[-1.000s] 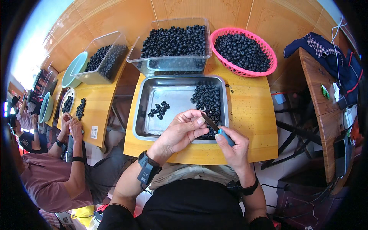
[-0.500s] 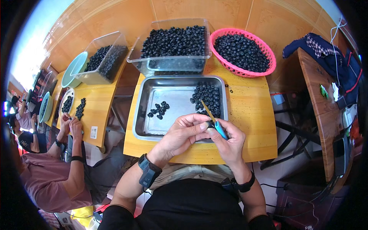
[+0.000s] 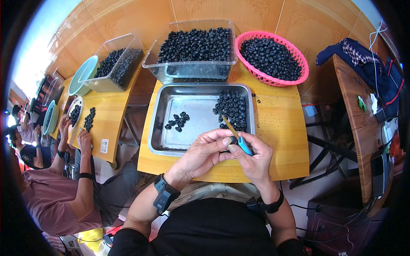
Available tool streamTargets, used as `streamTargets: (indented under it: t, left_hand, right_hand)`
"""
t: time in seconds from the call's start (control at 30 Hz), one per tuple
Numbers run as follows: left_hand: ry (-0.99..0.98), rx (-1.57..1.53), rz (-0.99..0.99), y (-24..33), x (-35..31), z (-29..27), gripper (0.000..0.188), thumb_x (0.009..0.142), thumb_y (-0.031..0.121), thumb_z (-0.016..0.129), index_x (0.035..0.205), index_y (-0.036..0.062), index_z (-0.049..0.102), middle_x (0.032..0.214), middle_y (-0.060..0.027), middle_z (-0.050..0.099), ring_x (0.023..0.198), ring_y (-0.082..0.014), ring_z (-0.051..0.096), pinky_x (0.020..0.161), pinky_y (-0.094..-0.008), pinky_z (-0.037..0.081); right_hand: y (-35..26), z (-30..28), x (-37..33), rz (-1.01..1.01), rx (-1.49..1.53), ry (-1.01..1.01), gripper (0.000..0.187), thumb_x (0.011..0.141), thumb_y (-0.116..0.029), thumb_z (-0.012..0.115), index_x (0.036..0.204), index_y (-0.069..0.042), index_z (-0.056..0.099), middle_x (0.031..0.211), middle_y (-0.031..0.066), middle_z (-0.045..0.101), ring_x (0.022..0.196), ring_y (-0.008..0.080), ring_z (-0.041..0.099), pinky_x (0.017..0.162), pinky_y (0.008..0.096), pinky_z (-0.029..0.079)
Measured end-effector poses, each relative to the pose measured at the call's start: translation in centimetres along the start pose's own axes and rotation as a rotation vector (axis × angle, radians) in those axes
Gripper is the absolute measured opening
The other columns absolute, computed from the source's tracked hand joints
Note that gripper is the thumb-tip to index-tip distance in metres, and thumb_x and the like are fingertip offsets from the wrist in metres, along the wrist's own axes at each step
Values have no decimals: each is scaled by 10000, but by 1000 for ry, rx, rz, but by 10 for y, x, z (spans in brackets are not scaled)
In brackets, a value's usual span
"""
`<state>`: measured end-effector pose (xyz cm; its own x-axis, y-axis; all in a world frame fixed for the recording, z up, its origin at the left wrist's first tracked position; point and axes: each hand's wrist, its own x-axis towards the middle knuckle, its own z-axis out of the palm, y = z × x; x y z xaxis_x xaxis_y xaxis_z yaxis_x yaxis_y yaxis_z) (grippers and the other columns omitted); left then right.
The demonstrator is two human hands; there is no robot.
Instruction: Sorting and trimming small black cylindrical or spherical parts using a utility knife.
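Observation:
My left hand (image 3: 205, 153) and my right hand (image 3: 254, 160) meet over the front edge of a steel tray (image 3: 171, 111). My right hand grips a small knife with a blue handle (image 3: 244, 146), its blade pointing up and away. My left hand pinches a small dark round fruit (image 3: 233, 140) against the blade; most of it is hidden by my fingers. In the tray lie a big pile of the same dark fruits (image 3: 232, 110) at the right and a small cluster (image 3: 178, 121) near the middle.
Behind the tray stand a clear plastic bin (image 3: 192, 47) and a pink basket (image 3: 271, 57), both full of dark fruits. A person at the left works at another yellow table (image 3: 109, 123) with a second clear bin (image 3: 115, 64). Clothing lies on a wooden desk (image 3: 363, 64) at the right.
Both hands have drawn slightly closer to me and lower, off the pile. The knife blade now points more upright between my fingers.

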<state>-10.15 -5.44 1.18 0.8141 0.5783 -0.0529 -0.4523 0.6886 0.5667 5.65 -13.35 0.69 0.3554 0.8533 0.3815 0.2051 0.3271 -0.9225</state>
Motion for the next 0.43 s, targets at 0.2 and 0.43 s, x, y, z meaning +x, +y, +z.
streamTargets:
  t: [0.2,0.43]
  left_hand:
    - [49,56,-10,2,-1,5,150,1002,109,606,1141,62,636,1080,-33,670,1020,-129,652,897,-317,576]
    - [34,101,38,-2,-6,5,239,970,145,655,1200,85,639,1139,-59,677,1067,-177,651,955,-372,551]
  right_hand:
    - [-6,-1,4,-120,-45,-70,346,839,-126,824,1126,17,696,821,60,670,727,88,610,635,244,491]
    - [-2,-4,4,-216,-119,-79,356,818,-92,833,1144,-29,704,814,50,668,692,121,616,612,259,486]
